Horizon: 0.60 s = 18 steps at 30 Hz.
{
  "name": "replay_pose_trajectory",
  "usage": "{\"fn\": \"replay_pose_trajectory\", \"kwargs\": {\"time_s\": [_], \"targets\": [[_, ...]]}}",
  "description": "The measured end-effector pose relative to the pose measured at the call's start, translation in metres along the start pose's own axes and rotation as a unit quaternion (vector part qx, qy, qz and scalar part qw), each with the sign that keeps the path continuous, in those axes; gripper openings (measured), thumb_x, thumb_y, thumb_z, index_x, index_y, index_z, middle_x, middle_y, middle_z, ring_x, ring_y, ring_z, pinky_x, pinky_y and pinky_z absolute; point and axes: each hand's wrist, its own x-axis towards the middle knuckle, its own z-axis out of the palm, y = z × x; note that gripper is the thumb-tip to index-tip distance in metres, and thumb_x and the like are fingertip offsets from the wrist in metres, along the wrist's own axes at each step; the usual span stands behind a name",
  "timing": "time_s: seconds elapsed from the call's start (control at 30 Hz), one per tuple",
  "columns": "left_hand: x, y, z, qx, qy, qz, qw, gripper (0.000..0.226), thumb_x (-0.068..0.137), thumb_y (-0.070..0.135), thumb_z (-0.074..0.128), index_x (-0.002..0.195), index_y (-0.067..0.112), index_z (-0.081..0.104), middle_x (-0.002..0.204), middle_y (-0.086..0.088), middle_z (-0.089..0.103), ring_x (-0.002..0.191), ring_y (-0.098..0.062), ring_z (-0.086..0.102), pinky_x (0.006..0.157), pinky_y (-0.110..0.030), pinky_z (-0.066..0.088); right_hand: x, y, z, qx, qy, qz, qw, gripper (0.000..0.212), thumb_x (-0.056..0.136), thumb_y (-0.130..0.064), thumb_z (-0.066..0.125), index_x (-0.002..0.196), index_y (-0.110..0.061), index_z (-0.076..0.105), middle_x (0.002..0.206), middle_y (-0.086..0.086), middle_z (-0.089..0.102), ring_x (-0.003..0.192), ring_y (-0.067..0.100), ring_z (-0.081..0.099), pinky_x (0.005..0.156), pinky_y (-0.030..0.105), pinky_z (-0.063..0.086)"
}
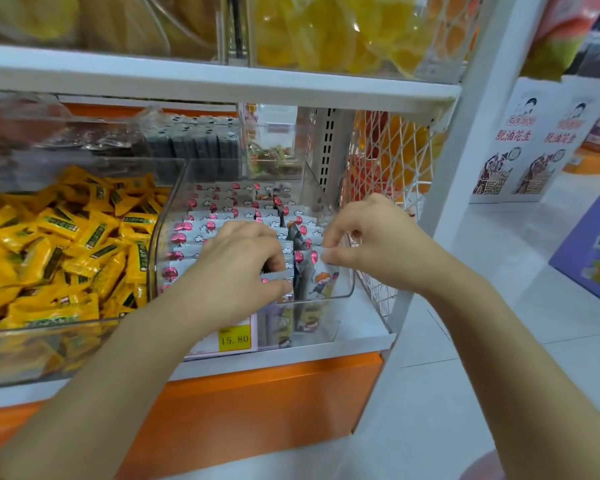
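Observation:
A clear plastic bin [168,216] on the shelf holds rows of small white snack packets [222,206] with pink marks, standing on edge. My left hand [239,261] reaches into the bin, its fingers curled round a bunch of these packets near the front. My right hand [364,237] is at the bin's right front corner and pinches the top edge of one white packet [321,275] between thumb and fingertips.
To the left, a clear bin of yellow wrapped candies [66,244]. A yellow price tag reading 15.80 [234,338] sits on the bin's front. White wire mesh [392,168] closes the shelf's right end. Dark packets [194,143] stand behind. Another shelf [222,81] hangs overhead.

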Motion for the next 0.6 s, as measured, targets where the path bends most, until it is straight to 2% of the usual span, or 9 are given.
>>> {"fn": "replay_pose_trajectory", "kwargs": {"time_s": [0.1, 0.2, 0.3, 0.37, 0.43, 0.47, 0.53, 0.57, 0.6], "targets": [[0.0, 0.001, -0.001, -0.011, 0.011, -0.003, 1.0, 0.016, 0.079, 0.04, 0.065, 0.087, 0.027, 0.061, 0.12, 0.007, 0.051, 0.118, -0.012, 0.031, 0.091, -0.028, 0.024, 0.001, -0.001, -0.001, 0.047, 0.002, 0.008, 0.999, 0.015, 0.081, -0.026, 0.07, 0.068, -0.026, 0.061, 0.08, -0.016, 0.058, 0.081, 0.004, 0.047, 0.068, 0.02, 0.033], [-0.001, 0.001, -0.003, -0.022, 0.028, 0.004, 0.999, 0.017, 0.08, 0.041, 0.064, 0.091, 0.028, 0.059, 0.116, 0.009, 0.05, 0.115, -0.01, 0.032, 0.086, -0.023, 0.021, 0.001, -0.001, -0.002, 0.102, 0.008, 0.018, 0.995, 0.016, 0.083, -0.018, 0.068, 0.069, -0.022, 0.061, 0.073, -0.013, 0.058, 0.065, -0.003, 0.05, 0.061, 0.013, 0.04], [0.0, 0.006, -0.008, -0.08, 0.07, -0.006, 0.994, 0.026, 0.079, 0.048, 0.055, 0.098, 0.031, 0.059, 0.112, 0.014, 0.046, 0.111, -0.003, 0.029, 0.082, -0.017, 0.017, 0.001, 0.0, -0.005, 0.211, 0.087, 0.029, 0.973, 0.017, 0.086, -0.013, 0.064, 0.071, -0.019, 0.059, 0.066, -0.009, 0.059, 0.056, -0.001, 0.052, 0.054, 0.011, 0.041], [-0.001, 0.009, -0.013, -0.12, 0.072, -0.02, 0.99, 0.043, 0.077, 0.055, 0.047, 0.111, 0.031, 0.059, 0.113, 0.015, 0.045, 0.114, -0.004, 0.03, 0.086, -0.019, 0.019, 0.002, 0.001, -0.006, 0.305, 0.156, 0.041, 0.939, 0.017, 0.088, -0.009, 0.061, 0.072, -0.015, 0.057, 0.062, -0.006, 0.059, 0.049, 0.002, 0.052, 0.049, 0.014, 0.041], [-0.002, 0.011, -0.015, -0.143, 0.05, -0.032, 0.988, 0.05, 0.078, 0.059, 0.044, 0.116, 0.031, 0.057, 0.113, 0.014, 0.045, 0.117, -0.007, 0.033, 0.089, -0.023, 0.024, 0.003, 0.001, -0.004, 0.386, 0.206, 0.064, 0.897, 0.017, 0.09, -0.007, 0.057, 0.074, -0.012, 0.055, 0.062, 0.001, 0.062, 0.047, 0.009, 0.055, 0.045, 0.02, 0.044], [-0.002, 0.011, -0.015, -0.152, 0.043, -0.034, 0.987, 0.045, 0.079, 0.058, 0.044, 0.114, 0.033, 0.057, 0.111, 0.014, 0.046, 0.116, -0.008, 0.035, 0.088, -0.025, 0.027, 0.004, 0.0, -0.003, 0.424, 0.222, 0.077, 0.875, 0.017, 0.091, -0.006, 0.055, 0.075, -0.01, 0.055, 0.063, 0.004, 0.063, 0.047, 0.012, 0.056, 0.045, 0.02, 0.045], [-0.002, 0.01, -0.016, -0.176, 0.051, -0.035, 0.982, 0.016, 0.085, 0.048, 0.047, 0.098, 0.041, 0.055, 0.102, 0.018, 0.047, 0.105, -0.008, 0.042, 0.082, -0.025, 0.036, 0.006, -0.001, 0.002, 0.491, 0.229, 0.098, 0.835, 0.017, 0.093, -0.005, 0.053, 0.076, -0.008, 0.056, 0.063, 0.005, 0.064, 0.05, 0.013, 0.057, 0.046, 0.02, 0.048], [-0.002, 0.008, -0.018, -0.195, 0.065, -0.033, 0.978, 0.006, 0.088, 0.042, 0.048, 0.09, 0.043, 0.053, 0.098, 0.019, 0.048, 0.096, -0.005, 0.046, 0.076, -0.02, 0.04, 0.007, -0.002, 0.004, 0.521, 0.222, 0.105, 0.817, 0.017, 0.093, -0.006, 0.053, 0.077, -0.007, 0.057, 0.062, 0.005, 0.064, 0.052, 0.013, 0.058, 0.049, 0.02, 0.049], [-0.002, 0.006, -0.019, -0.22, 0.083, -0.035, 0.971, 0.007, 0.088, 0.038, 0.049, 0.086, 0.043, 0.053, 0.094, 0.019, 0.051, 0.087, -0.001, 0.049, 0.069, -0.014, 0.041, 0.007, -0.003, 0.005, 0.552, 0.211, 0.111, 0.799, 0.017, 0.093, -0.006, 0.053, 0.077, -0.006, 0.058, 0.062, 0.004, 0.065, 0.054, 0.013, 0.059, 0.051, 0.02, 0.051]]}}
